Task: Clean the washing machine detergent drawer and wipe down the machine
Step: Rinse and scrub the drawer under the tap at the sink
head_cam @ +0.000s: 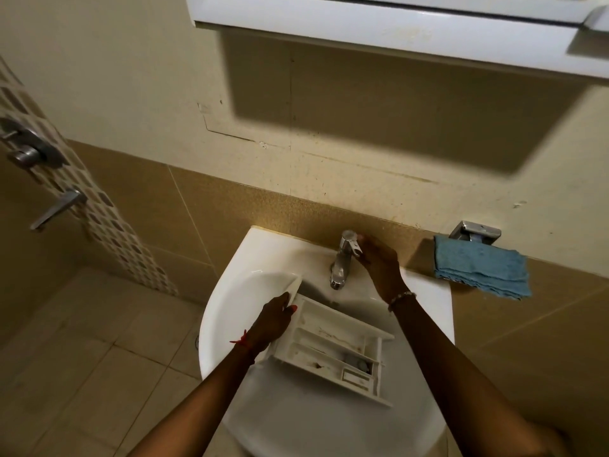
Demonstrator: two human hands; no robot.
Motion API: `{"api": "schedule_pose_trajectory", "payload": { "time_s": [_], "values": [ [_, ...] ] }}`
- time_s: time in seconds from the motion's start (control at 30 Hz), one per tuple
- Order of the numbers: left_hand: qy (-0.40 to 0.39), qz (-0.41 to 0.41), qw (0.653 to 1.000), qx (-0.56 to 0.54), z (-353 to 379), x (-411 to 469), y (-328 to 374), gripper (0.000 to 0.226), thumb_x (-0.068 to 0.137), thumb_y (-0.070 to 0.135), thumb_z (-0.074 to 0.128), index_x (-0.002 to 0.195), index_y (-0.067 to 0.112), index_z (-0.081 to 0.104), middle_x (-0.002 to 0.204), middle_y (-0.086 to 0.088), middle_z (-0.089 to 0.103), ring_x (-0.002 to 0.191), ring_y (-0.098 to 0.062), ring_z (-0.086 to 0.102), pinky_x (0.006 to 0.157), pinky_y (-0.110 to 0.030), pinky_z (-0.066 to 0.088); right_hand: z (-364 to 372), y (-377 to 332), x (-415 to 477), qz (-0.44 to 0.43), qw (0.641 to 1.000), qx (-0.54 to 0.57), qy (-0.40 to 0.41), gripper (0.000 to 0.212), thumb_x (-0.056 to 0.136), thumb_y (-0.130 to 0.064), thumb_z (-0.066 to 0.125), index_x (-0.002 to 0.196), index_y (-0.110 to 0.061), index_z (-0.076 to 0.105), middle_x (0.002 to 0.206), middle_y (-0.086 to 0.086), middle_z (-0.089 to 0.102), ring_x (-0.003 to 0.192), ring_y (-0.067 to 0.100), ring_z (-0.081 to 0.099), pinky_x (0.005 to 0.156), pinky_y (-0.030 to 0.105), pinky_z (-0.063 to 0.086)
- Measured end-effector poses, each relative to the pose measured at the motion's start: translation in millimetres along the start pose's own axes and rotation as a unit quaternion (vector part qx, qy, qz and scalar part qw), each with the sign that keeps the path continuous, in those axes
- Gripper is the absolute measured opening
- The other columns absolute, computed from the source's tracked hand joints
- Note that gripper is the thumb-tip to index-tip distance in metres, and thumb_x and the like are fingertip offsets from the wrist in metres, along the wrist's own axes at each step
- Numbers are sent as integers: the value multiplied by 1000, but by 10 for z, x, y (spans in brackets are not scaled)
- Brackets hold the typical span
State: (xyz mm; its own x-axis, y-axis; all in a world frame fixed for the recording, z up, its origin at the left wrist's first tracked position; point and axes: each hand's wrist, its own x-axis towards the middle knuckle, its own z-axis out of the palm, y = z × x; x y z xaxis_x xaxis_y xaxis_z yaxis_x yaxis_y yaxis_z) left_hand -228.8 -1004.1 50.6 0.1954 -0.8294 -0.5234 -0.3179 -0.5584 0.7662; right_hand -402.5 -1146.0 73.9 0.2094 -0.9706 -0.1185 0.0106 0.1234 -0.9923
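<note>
Plainly, the head view looks down on a white washbasin [230,278] fixed to a tiled wall, and everything here is arranged for rinsing. The detergent drawer [333,347] sits out of the machine, lying across the bowl of the basin with its open compartments facing up, so that water from the tap [342,258] can fall into them and drain straight away. Its front panel points to the far left and its back end to the near right, where brownish residue and specks show in the channels and a round grey insert sits in one compartment.

The left hand [273,319] is clamped on the drawer's front-panel end, fingers curled over the edge, which I judge keeps the piece steady and tilted under the spout. The right hand [379,262] reaches to the far side and is closed around the tap's lever, thumb and fingers touching the metal; this looks like the start of turning the water on, since no stream is visible yet. So the two hands are well apart, each gripping its own thing.

A folded blue cloth [481,270] hangs from a chrome holder [476,230] on the wall to the right of the basin, near at hand, likely kept ready for wiping. A white cabinet [395,31] hangs above on the far wall. The washing machine itself is not in view, so the wipe-down seems yet to come.
</note>
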Motion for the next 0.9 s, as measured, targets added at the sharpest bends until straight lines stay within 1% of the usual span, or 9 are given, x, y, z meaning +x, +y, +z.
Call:
{"api": "schedule_pose_trajectory", "payload": {
  "time_s": [0.1,0.17,0.37,0.47,0.57,0.63,0.73,0.83,0.9],
  "values": [
    [7,3,1000,-3,6,-29,17,42,99,22,38,139,9,36,136,-12,47,124,-28,47,107,-41,36,19,178,-115,164,938,284,111,18,93,-8,46,80,-4,59,61,5,69,68,19,67,64,31,56],
    [8,5,1000,1,15,-40,35,40,99,20,37,137,9,36,136,-12,47,124,-28,47,106,-39,35,62,275,-188,269,907,307,101,21,93,-4,41,77,-3,54,50,7,66,54,19,65,60,30,55],
    [21,18,999,21,44,-88,67,41,100,20,33,140,8,31,141,-13,41,129,-27,42,108,-36,32,331,461,-293,358,865,352,23,21,92,0,35,82,1,53,75,16,52,72,25,50,56,32,54],
    [23,18,999,25,57,-88,55,44,100,20,32,142,8,27,145,-13,37,132,-27,39,110,-37,29,397,482,-267,352,870,344,-5,12,75,3,38,73,-6,46,69,10,42,62,18,39,57,24,33],
    [25,14,999,30,67,-74,30,46,101,21,31,145,10,22,148,-12,33,135,-27,35,112,-38,25,442,533,-290,345,876,334,-38,8,65,-2,40,67,-8,44,56,8,48,54,16,45,45,21,37],
    [28,15,999,37,74,-72,19,47,101,21,31,145,10,21,149,-11,31,136,-27,33,113,-37,23,470,586,-315,361,868,337,-45,11,71,-1,43,63,-5,49,55,12,56,47,21,57,43,21,47],
    [27,18,999,38,71,-72,9,46,101,21,31,145,11,22,151,-10,29,138,-28,31,114,-39,21,461,604,-331,414,869,258,-79,29,92,-3,38,74,5,60,70,22,68,60,32,68,55,38,57],
    [19,17,999,23,68,-59,-7,46,101,21,31,145,11,23,149,-11,32,136,-28,33,113,-41,24,387,531,-341,434,890,80,-112,31,96,-8,35,81,6,60,63,16,69,73,31,64,73,39,50],
    [22,16,999,27,73,-51,-15,46,101,22,31,145,12,23,149,-10,33,135,-28,34,113,-41,25,318,513,-315,411,906,42,-87,29,96,-8,36,79,5,57,54,13,67,73,28,59,71,36,48]
  ]
}}
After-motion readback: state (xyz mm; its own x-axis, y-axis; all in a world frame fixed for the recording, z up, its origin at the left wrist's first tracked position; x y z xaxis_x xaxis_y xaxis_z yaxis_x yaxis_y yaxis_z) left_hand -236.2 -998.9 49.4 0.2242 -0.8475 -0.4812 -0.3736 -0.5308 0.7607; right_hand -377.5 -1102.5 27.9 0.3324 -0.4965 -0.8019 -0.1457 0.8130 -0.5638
